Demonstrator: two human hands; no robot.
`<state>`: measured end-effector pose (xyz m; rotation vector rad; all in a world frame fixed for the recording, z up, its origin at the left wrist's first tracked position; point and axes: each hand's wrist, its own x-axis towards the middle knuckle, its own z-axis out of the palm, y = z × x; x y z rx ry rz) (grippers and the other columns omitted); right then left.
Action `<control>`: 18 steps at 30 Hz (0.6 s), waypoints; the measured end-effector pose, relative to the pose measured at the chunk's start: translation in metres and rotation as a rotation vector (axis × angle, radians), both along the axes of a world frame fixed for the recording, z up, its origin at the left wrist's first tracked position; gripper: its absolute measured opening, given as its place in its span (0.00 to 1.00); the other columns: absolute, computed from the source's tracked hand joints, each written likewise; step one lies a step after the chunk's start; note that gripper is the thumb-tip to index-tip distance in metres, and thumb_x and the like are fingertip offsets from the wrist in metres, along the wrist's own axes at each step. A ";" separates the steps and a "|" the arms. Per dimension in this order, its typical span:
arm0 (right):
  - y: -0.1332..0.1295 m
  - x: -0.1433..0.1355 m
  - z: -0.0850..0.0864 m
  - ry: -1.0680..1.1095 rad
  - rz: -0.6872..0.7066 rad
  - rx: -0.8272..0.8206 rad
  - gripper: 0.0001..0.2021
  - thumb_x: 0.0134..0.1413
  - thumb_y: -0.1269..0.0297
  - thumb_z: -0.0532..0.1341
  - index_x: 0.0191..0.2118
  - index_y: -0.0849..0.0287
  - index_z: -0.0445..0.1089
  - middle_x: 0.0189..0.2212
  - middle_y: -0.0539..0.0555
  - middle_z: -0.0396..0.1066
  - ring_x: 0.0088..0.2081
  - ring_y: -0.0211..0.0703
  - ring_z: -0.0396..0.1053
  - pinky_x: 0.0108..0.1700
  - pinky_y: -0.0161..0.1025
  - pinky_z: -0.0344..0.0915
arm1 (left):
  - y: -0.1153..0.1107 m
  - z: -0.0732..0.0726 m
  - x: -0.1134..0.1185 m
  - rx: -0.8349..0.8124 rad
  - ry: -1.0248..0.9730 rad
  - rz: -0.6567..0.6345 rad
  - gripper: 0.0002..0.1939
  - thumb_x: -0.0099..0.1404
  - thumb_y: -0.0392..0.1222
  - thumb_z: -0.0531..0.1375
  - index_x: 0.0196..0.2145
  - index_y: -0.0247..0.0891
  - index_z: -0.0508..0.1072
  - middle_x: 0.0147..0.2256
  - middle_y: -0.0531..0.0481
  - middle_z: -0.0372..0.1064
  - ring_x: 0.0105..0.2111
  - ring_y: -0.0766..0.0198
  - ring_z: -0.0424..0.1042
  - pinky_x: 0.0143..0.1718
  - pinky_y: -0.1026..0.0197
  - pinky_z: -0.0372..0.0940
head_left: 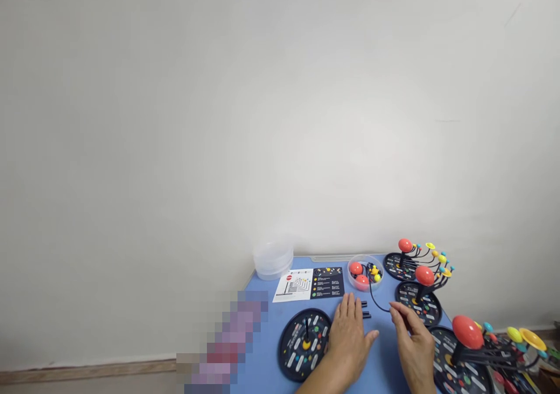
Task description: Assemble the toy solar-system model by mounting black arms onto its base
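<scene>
Left hand [347, 338] lies flat on the blue counter [262, 347], fingers spread, just right of the black disc base [305, 344]. Right hand [413, 344], further right of that disc, pinches a thin black curved rod [377, 301] between fingertips.

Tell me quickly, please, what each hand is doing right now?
Left hand: open, flat on the blue table, holding nothing.
Right hand: fingers pinching a thin black wire arm.

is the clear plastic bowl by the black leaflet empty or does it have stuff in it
Not empty: the clear plastic bowl holds two red balls plus small yellow and blue pieces, with a thin black wire arm curving out over its rim.
</scene>
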<state>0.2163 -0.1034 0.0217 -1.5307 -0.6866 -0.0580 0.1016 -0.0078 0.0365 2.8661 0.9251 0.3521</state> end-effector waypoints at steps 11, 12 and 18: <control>0.000 -0.005 0.005 -0.015 0.029 0.006 0.20 0.51 0.46 0.61 0.36 0.58 0.79 0.36 0.59 0.79 0.38 0.52 0.76 0.42 0.42 0.72 | -0.003 -0.023 0.000 -0.101 0.061 0.058 0.39 0.65 0.57 0.56 0.65 0.30 0.56 0.66 0.34 0.47 0.66 0.39 0.46 0.63 0.40 0.51; 0.000 -0.005 0.005 -0.014 0.031 0.000 0.19 0.51 0.46 0.61 0.36 0.58 0.79 0.36 0.59 0.79 0.38 0.52 0.76 0.42 0.42 0.72 | -0.005 -0.024 -0.001 -0.113 0.061 0.062 0.39 0.65 0.58 0.57 0.65 0.30 0.56 0.66 0.34 0.46 0.66 0.39 0.45 0.63 0.39 0.51; -0.001 -0.004 0.004 -0.011 0.037 -0.048 0.19 0.51 0.47 0.60 0.36 0.57 0.79 0.37 0.58 0.79 0.39 0.52 0.76 0.44 0.43 0.71 | -0.015 -0.021 -0.013 -0.155 0.068 0.018 0.40 0.65 0.59 0.56 0.65 0.28 0.55 0.66 0.33 0.45 0.66 0.41 0.45 0.64 0.41 0.51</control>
